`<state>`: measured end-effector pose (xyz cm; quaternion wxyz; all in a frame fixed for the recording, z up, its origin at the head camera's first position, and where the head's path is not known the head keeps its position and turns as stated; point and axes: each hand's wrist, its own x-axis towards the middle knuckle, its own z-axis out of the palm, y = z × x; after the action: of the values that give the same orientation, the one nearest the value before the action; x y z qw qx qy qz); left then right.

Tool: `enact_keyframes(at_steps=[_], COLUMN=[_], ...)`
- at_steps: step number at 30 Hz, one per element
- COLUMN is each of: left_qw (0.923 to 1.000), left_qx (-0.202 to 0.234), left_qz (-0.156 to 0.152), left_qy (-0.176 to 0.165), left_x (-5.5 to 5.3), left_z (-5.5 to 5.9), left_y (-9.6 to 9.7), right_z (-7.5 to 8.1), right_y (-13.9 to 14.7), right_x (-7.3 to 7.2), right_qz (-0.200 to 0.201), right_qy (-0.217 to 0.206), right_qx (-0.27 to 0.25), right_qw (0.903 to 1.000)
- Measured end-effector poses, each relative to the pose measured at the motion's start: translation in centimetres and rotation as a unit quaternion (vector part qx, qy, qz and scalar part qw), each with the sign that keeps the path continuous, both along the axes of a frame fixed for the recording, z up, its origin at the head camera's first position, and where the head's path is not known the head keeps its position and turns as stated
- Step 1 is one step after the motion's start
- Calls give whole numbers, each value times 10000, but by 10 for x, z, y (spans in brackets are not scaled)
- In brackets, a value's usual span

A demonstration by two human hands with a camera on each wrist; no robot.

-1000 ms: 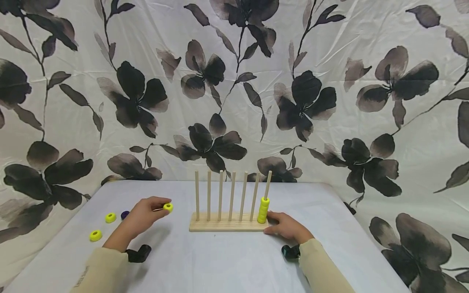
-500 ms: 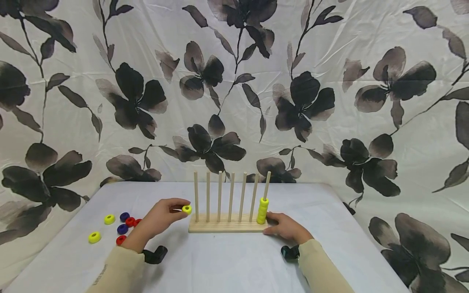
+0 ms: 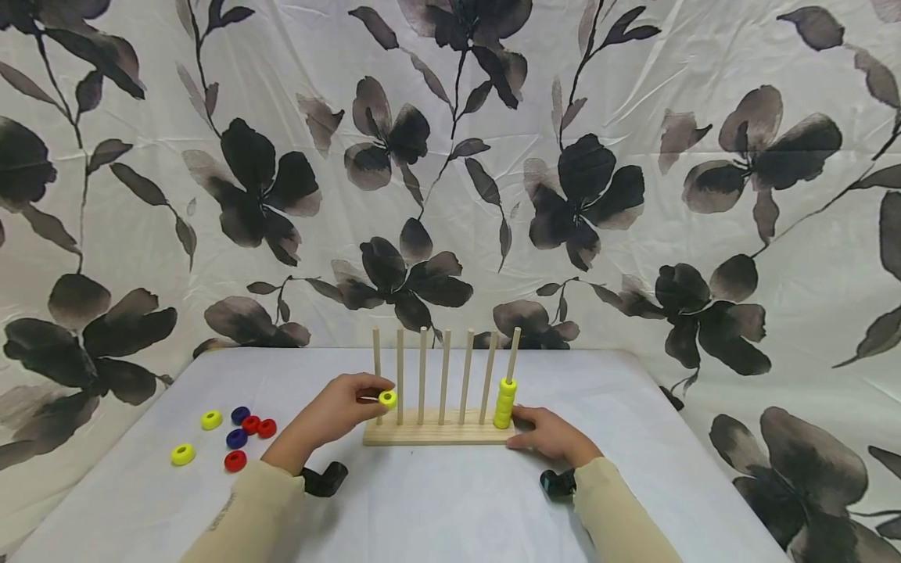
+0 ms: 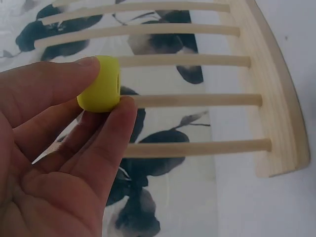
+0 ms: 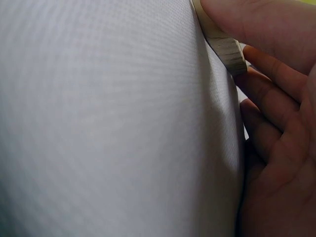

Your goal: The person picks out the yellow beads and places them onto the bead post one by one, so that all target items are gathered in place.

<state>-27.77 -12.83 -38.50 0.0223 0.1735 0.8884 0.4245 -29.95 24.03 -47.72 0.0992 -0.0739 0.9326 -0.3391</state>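
Note:
Between thumb and fingertips, my left hand (image 3: pixel 331 414) pinches a yellow bead (image 4: pixel 101 89) with a hole through it. In the head view that bead overlaps the left end of a wooden peg stand (image 3: pixel 439 437), in front of its leftmost pegs and below their tops. Several upright pegs rise in a row from the stand's base. A stack of yellow beads (image 3: pixel 504 407) sits on the rightmost peg. My right hand (image 3: pixel 552 435) grips the right end of the base, thumb at the front side and fingers behind, as the right wrist view also shows.
On the left of the white table (image 3: pixel 436 508) lie loose beads: two yellow, one nearer (image 3: pixel 183 454) and one farther (image 3: pixel 211 420), two blue beside a blue bead (image 3: pixel 236 439), and three red around a red bead (image 3: pixel 235 461). A flower-print cloth (image 3: pixel 450 195) hangs behind.
My left hand has moved right with the yellow bead, from over the table to the stand's left pegs. The red and blue beads behind it came into view. My right hand stays put.

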Motion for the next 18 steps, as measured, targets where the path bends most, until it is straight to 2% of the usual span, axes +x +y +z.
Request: enact_keyframes(at_steps=[6, 9, 18], left_qw=[9994, 9995, 9981], left_qx=[-125, -150, -134], left_qz=[-204, -156, -452], left_qy=[235, 240, 399], left_x=[0, -2, -5], left_z=[8, 12, 26], left_y=[13, 19, 30], right_z=[-1, -1, -1], right_y=[0, 0, 0], right_x=[0, 0, -1], right_qz=[8, 12, -11], right_qy=[-6, 6, -16], right_qx=[-2, 6, 0], right_qw=[10000, 10000, 10000])
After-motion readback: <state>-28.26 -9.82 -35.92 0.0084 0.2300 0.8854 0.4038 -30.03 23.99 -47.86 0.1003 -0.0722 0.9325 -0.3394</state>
